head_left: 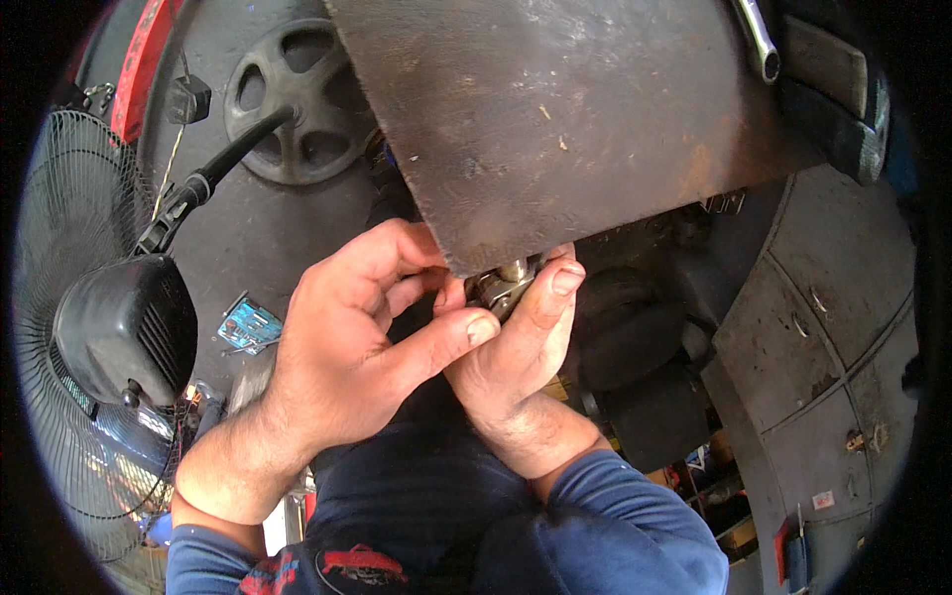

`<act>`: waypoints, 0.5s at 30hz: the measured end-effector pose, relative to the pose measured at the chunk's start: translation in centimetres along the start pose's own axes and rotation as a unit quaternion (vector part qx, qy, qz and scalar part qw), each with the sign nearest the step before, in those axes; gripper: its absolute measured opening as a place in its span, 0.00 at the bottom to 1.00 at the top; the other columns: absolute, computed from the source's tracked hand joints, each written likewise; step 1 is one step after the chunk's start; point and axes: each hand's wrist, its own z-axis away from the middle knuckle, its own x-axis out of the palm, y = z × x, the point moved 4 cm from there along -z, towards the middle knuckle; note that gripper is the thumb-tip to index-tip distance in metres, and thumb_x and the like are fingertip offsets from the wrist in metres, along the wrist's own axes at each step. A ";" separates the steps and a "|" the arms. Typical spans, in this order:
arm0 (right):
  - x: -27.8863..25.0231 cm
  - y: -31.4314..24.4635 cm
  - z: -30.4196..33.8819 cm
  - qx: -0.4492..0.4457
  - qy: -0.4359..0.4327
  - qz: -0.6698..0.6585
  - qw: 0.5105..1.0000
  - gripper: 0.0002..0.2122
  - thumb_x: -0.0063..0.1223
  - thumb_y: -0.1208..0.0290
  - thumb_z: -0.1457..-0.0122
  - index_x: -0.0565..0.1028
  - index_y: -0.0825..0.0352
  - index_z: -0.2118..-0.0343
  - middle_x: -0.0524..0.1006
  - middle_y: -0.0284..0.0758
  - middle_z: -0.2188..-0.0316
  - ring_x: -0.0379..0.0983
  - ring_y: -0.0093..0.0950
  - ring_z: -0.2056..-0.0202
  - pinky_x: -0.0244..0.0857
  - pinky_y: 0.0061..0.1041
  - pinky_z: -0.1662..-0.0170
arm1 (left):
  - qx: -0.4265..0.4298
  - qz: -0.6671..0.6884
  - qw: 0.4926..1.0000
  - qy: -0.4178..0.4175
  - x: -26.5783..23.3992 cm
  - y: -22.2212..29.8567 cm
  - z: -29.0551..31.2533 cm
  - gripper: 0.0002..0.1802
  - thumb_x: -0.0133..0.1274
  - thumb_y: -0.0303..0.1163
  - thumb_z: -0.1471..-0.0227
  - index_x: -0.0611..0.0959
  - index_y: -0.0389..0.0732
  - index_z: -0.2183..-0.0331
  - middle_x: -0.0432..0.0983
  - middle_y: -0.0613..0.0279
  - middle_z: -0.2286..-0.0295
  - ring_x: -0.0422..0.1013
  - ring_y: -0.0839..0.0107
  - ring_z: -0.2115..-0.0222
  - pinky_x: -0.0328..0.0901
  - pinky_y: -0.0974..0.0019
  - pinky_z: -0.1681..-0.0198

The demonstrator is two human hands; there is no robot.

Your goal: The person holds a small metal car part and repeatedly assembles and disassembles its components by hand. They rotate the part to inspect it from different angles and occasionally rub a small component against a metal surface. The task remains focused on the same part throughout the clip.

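Note:
A small shiny metal part (504, 294), with a rounded pin-like piece at its top, sits between my hands just under the near corner of the worn metal tabletop (555, 119). My right hand (526, 347) is closed around it from the right, thumb pointing up along its side. From the left, my left hand (357, 327) closes in with curled fingers, its thumb tip pressed against the part's lower edge. The tabletop corner and my fingers hide some of the part, so its exact kind cannot be told.
A wrench (762, 45) lies on the tabletop beside a dark metal block (833, 84). To the left stands a caged fan (129, 327) with a round base (297, 104). A blue item (250, 324) is on the floor. A dark chair (645, 367) and metal cabinets (833, 327) are at right.

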 end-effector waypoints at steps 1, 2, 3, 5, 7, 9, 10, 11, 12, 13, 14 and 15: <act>-0.2 0.1 0.1 0.002 0.009 0.000 1.000 0.26 0.31 0.45 0.33 0.62 0.70 0.57 0.72 0.37 0.76 0.68 0.22 0.79 0.63 0.21 0.77 | 0.006 0.011 1.000 0.001 0.1 0.1 0.0 0.21 0.62 0.20 0.51 0.75 0.31 0.55 0.75 0.60 0.61 0.71 0.75 0.57 0.67 0.68 0.49; -0.4 0.1 0.1 0.006 -0.014 -0.018 1.000 0.25 0.33 0.46 0.33 0.62 0.70 0.57 0.72 0.37 0.76 0.68 0.21 0.79 0.62 0.20 0.78 | -0.004 0.008 1.000 0.002 0.2 0.1 0.1 0.21 0.62 0.20 0.51 0.75 0.30 0.55 0.76 0.60 0.61 0.71 0.75 0.58 0.67 0.68 0.49; -0.7 0.1 0.1 0.020 -0.029 -0.037 0.999 0.24 0.35 0.47 0.33 0.62 0.70 0.57 0.72 0.36 0.76 0.68 0.20 0.79 0.62 0.19 0.78 | -0.016 0.004 1.000 0.003 0.3 0.1 0.2 0.21 0.62 0.20 0.51 0.75 0.30 0.55 0.76 0.60 0.61 0.72 0.75 0.58 0.68 0.68 0.50; -1.5 0.0 0.0 0.047 -0.071 -0.054 0.995 0.22 0.40 0.50 0.33 0.62 0.69 0.57 0.72 0.35 0.76 0.68 0.19 0.79 0.61 0.18 0.79 | -0.019 -0.005 1.000 0.008 0.5 -0.1 0.4 0.20 0.61 0.21 0.51 0.76 0.30 0.54 0.76 0.60 0.61 0.72 0.75 0.59 0.68 0.68 0.50; -2.3 0.1 -0.2 0.055 -0.118 -0.062 0.990 0.21 0.45 0.52 0.35 0.62 0.69 0.56 0.72 0.35 0.75 0.68 0.18 0.79 0.60 0.17 0.80 | 0.004 -0.015 1.000 0.018 0.6 -0.4 0.5 0.20 0.62 0.21 0.50 0.76 0.30 0.55 0.76 0.59 0.61 0.72 0.75 0.59 0.68 0.69 0.51; -2.9 0.6 -0.4 0.049 -0.133 -0.065 0.988 0.21 0.50 0.55 0.36 0.62 0.69 0.55 0.73 0.35 0.75 0.68 0.18 0.79 0.59 0.16 0.80 | 0.011 -0.030 0.999 0.012 0.7 -1.1 0.4 0.19 0.62 0.22 0.50 0.77 0.30 0.55 0.76 0.59 0.61 0.73 0.74 0.58 0.69 0.69 0.52; -3.1 0.8 -0.5 0.034 -0.130 -0.047 0.990 0.22 0.47 0.52 0.36 0.62 0.69 0.54 0.73 0.36 0.74 0.68 0.19 0.79 0.60 0.18 0.79 | 0.013 -0.038 0.999 0.008 0.7 -1.4 0.4 0.19 0.62 0.22 0.50 0.77 0.29 0.56 0.77 0.58 0.61 0.73 0.74 0.58 0.69 0.69 0.52; -3.1 1.2 -0.6 0.043 -0.127 -0.044 0.990 0.24 0.45 0.49 0.36 0.62 0.70 0.53 0.73 0.37 0.74 0.69 0.20 0.78 0.61 0.19 0.78 | 0.006 -0.026 1.000 0.013 0.7 -1.7 0.3 0.18 0.62 0.22 0.50 0.77 0.29 0.56 0.77 0.58 0.61 0.73 0.73 0.58 0.70 0.69 0.52; -3.2 1.6 -0.6 0.060 -0.115 -0.081 0.988 0.26 0.43 0.46 0.36 0.63 0.70 0.53 0.74 0.38 0.73 0.69 0.22 0.78 0.62 0.21 0.77 | -0.002 -0.014 1.000 0.019 0.6 -2.0 0.3 0.18 0.61 0.21 0.50 0.77 0.29 0.56 0.77 0.58 0.61 0.73 0.73 0.58 0.70 0.69 0.53; -3.4 1.8 -0.6 0.084 -0.096 -0.105 0.986 0.30 0.38 0.42 0.36 0.63 0.71 0.52 0.74 0.40 0.70 0.70 0.25 0.75 0.65 0.23 0.74 | -0.009 -0.002 1.000 0.026 0.5 -2.3 0.3 0.18 0.61 0.21 0.50 0.77 0.29 0.56 0.77 0.57 0.61 0.73 0.72 0.58 0.70 0.69 0.53; -3.3 2.0 -0.5 0.107 -0.095 -0.150 0.978 0.31 0.33 0.40 0.36 0.63 0.72 0.51 0.74 0.40 0.69 0.70 0.25 0.75 0.65 0.23 0.73 | -0.003 -0.001 1.000 0.025 0.5 -2.4 0.2 0.18 0.61 0.21 0.50 0.77 0.29 0.56 0.77 0.57 0.61 0.73 0.72 0.58 0.71 0.68 0.53; -3.4 2.1 -0.4 0.136 -0.071 -0.177 0.972 0.33 0.28 0.39 0.35 0.63 0.72 0.50 0.74 0.40 0.69 0.70 0.26 0.74 0.66 0.24 0.72 | 0.004 0.001 1.000 0.024 0.6 -2.5 0.3 0.18 0.61 0.21 0.50 0.77 0.29 0.55 0.77 0.57 0.61 0.73 0.72 0.58 0.71 0.68 0.54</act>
